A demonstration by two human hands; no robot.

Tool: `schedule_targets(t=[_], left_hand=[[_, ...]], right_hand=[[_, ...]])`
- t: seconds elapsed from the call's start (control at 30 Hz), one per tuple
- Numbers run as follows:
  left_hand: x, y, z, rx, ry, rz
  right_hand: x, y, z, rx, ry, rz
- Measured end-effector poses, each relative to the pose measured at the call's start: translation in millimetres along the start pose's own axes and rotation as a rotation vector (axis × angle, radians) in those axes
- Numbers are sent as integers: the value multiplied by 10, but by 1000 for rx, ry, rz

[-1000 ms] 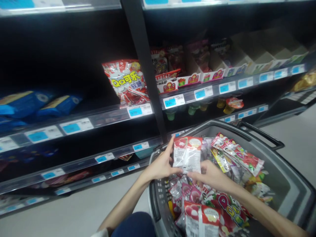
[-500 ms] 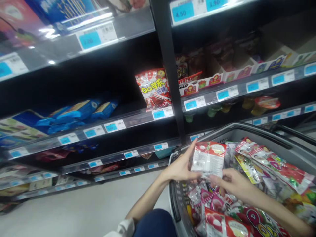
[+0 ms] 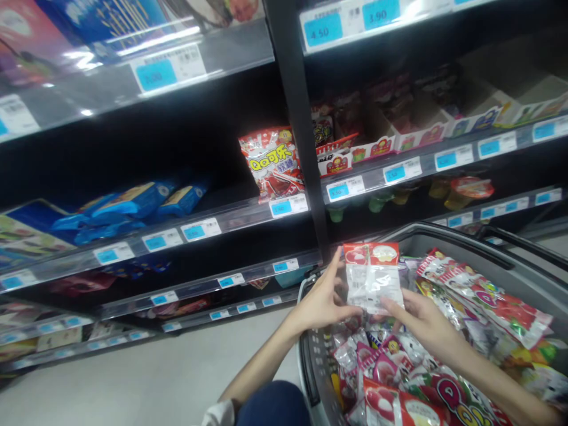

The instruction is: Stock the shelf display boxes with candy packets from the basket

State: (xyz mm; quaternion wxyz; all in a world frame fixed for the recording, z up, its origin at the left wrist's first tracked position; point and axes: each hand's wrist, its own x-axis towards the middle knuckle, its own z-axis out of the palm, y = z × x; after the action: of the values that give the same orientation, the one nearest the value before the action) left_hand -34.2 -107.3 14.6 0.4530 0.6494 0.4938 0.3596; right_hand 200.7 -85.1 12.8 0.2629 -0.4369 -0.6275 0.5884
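Note:
A small red-and-white bag of gummy candy (image 3: 373, 278) is upright above the shopping basket, its printed back and white label facing me. My right hand (image 3: 421, 319) grips its lower right corner, thumb on the front and fingers partly hidden behind. At the bag's left edge is my left hand (image 3: 322, 299), its thumb by the lower corner and its fingers running up along the side, partly behind the bag. Below both hands, the grey basket (image 3: 306, 349) holds several candy bags, among them a long red-and-white one (image 3: 488, 296) and a red one (image 3: 394, 405).
Dark store shelves with blue price tags (image 3: 288, 205) stand ahead. A red cola gummy bag (image 3: 273, 163) leans beside the black upright post (image 3: 295, 106). Blue packets (image 3: 133, 201) lie to the left, open display cartons (image 3: 377, 148) to the right. My knee (image 3: 273, 405) is beside the basket.
The bag of candy has tipped more upright and risen slightly, and my right hand has come up a little with it. The view has shifted slightly.

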Motion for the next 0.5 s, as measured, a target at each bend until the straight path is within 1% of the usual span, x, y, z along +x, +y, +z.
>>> schedule_targets(t=[0.07, 0.13, 0.27, 0.33, 0.4, 0.5], left_hand=[[2, 0, -8, -10, -8, 55], [-3, 10, -33, -59, -75, 100], [-32, 31, -126, -305, -327, 134], [-50, 24, -167, -377, -408, 154], [-64, 8, -184, -356, -396, 120], [-75, -13, -162, -339, -287, -38]], right_hand=[[-25, 1, 17, -57, 53, -39], [-64, 21, 45, -173, 61, -71], [-157, 52, 88, -405, -36, -197], [-191, 42, 86, -451, -97, -259], [-209, 29, 70, -471, -146, -274], [-211, 39, 48, -477, -177, -251]])
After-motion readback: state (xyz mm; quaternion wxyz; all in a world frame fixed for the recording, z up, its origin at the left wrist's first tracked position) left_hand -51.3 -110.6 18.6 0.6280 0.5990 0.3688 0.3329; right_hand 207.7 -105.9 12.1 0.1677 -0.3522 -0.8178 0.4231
